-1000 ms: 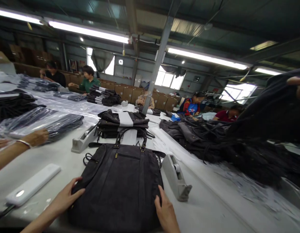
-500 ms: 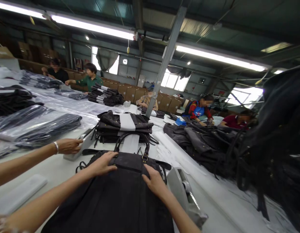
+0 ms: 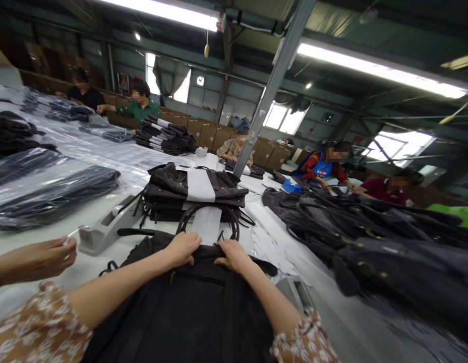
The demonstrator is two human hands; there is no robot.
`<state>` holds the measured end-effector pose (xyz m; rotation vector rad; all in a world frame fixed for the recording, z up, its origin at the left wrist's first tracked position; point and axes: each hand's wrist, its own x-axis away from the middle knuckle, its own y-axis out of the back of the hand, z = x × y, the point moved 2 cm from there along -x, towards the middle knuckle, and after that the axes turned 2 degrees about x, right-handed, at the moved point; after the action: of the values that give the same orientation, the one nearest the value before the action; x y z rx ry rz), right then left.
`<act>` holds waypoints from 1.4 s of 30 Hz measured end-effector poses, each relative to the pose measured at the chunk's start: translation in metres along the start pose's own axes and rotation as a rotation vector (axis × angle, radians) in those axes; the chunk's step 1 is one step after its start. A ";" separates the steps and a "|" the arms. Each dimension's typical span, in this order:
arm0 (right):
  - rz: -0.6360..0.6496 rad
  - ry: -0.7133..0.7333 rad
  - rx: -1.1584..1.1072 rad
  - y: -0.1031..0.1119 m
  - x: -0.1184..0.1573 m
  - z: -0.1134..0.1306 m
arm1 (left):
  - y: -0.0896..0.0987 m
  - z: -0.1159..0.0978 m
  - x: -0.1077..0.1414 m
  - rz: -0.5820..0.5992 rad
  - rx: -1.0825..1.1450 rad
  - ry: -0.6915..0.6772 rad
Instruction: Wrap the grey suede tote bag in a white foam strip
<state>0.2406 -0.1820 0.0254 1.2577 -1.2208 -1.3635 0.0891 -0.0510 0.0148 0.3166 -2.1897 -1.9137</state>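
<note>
A black handbag point(image 3: 196, 312) lies flat on the white table in front of me, its top edge facing away. My left hand point(image 3: 184, 249) is closed over that edge near the base of the handles point(image 3: 236, 222), its thumb on the front panel. Close to its right, my right hand point(image 3: 234, 256) grips the same edge, thumb also on the front. The fingertips of both are partly hidden. Just beyond lies a stack of folded black bags point(image 3: 162, 196) with a white paper band point(image 3: 200, 185).
A co-worker's hand point(image 3: 56, 254) at the left pinches something thin and pale beside a grey tape dispenser point(image 3: 96, 234). Another dispenser point(image 3: 296, 292) stands right of the handbag. Plastic-wrapped bags point(image 3: 67, 194) lie left; a black bag heap point(image 3: 325, 217) lies right. A metal post point(image 3: 272, 85) rises beyond.
My hands have come closer together and now grip the handbag's top edge instead of lying on its front. The co-worker's hand has pulled back left from the dispenser. My view has shifted slightly.
</note>
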 end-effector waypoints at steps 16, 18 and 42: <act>-0.537 0.249 0.197 -0.018 0.068 0.040 | 0.033 -0.018 0.033 0.047 0.186 -0.047; -0.530 0.255 0.190 -0.014 0.066 0.041 | 0.048 -0.014 0.002 0.284 0.370 -0.014; -0.247 0.030 0.028 -0.064 0.065 0.002 | -0.038 0.002 -0.045 0.351 0.338 -0.002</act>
<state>0.2333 -0.2387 -0.0458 1.4821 -1.0940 -1.5012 0.1316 -0.0404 -0.0245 -0.0216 -2.3767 -1.3647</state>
